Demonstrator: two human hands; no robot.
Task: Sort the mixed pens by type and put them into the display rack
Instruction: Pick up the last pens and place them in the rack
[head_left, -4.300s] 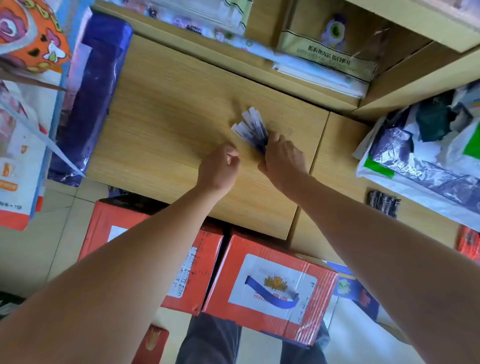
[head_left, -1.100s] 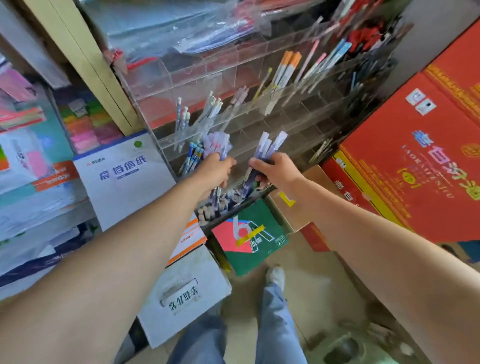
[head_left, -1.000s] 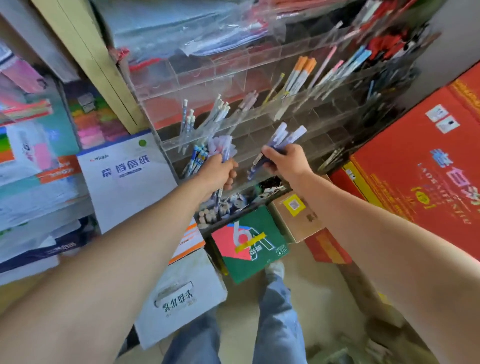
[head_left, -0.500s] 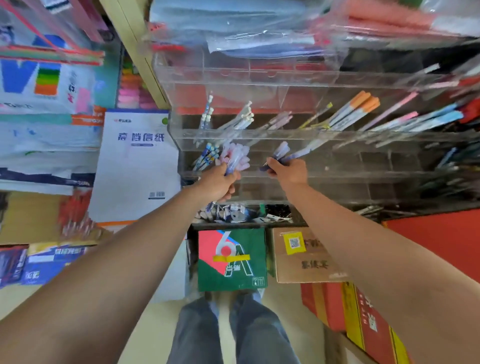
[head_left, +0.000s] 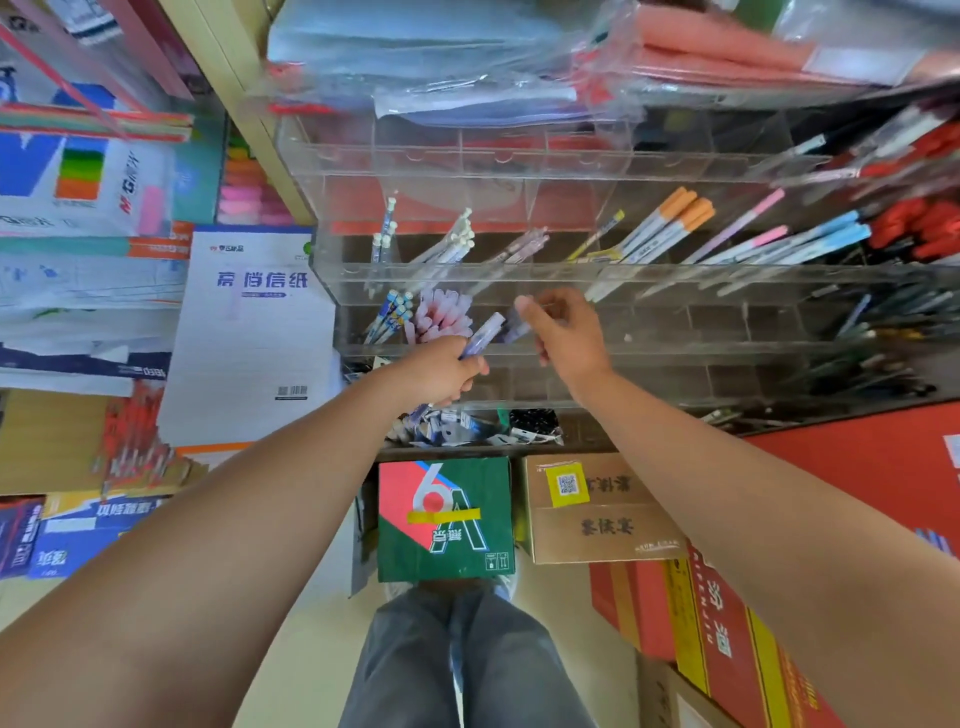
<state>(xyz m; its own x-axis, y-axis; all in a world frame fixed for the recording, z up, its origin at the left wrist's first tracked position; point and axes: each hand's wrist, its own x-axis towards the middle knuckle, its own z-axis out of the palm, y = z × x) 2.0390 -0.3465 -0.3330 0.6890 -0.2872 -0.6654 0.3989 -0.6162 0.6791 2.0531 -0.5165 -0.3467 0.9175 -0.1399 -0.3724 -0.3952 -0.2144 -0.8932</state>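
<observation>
Both of my hands are up against the front lip of the clear display rack, whose rows of small cells run away to the right of my right hand. The cells just behind that hand and in the row beneath it stand open, which is where the free room lies. Just above my left hand one cell is packed with pink pens, and blue pens fill the cell beside it, further left. A white paper pad closes off the space left of my left hand, and a green box and a brown carton sit below both wrists. My left hand grips a purple pen, its frosted cap tilted up toward my right hand and its dark end poking out under my fist. My right hand, near but not touching, pinches a second purple pen, too blurred to describe further.
</observation>
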